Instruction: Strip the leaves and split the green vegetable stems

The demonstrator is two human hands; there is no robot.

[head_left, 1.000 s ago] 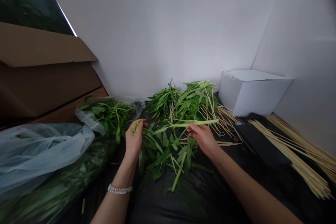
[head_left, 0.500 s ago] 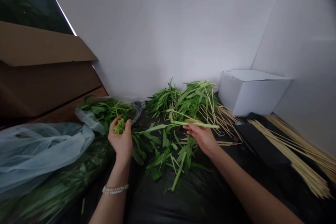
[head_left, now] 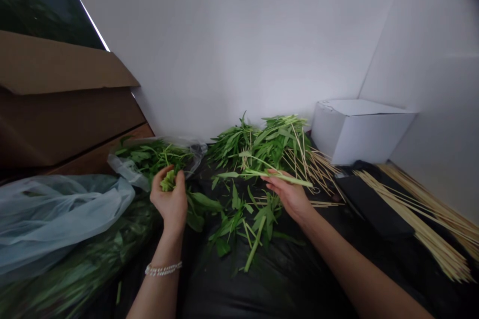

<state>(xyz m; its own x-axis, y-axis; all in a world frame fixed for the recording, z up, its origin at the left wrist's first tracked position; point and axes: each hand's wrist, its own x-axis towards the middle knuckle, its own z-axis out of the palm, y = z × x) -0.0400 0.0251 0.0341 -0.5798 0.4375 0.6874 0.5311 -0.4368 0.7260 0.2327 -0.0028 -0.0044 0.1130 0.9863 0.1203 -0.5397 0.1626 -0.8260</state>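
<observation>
My left hand (head_left: 170, 199) is closed around a bunch of green stems (head_left: 168, 181), whose leaves hang out on its right side. A pale green stem (head_left: 295, 180) with a narrow leaf at its left end lies in my right hand (head_left: 286, 192), held between thumb and fingers. Loose leaves (head_left: 229, 227) and cut stem pieces (head_left: 255, 244) lie on the black surface between my forearms. Behind them, leafy bundles (head_left: 275, 142) rest against the wall, with thin wooden sticks (head_left: 318, 167) beside them.
At the left are an open plastic bag of greens (head_left: 149, 154), a bluish plastic bag (head_left: 63, 209) and a cardboard box (head_left: 67, 67). A white box (head_left: 362, 132), a black flat object (head_left: 374, 204) and long sticks (head_left: 422, 229) lie at the right.
My left hand has moved slightly left with its bunch. The leaf of the stem in my right hand now stands apart from the left bunch. The right hand has barely moved.
</observation>
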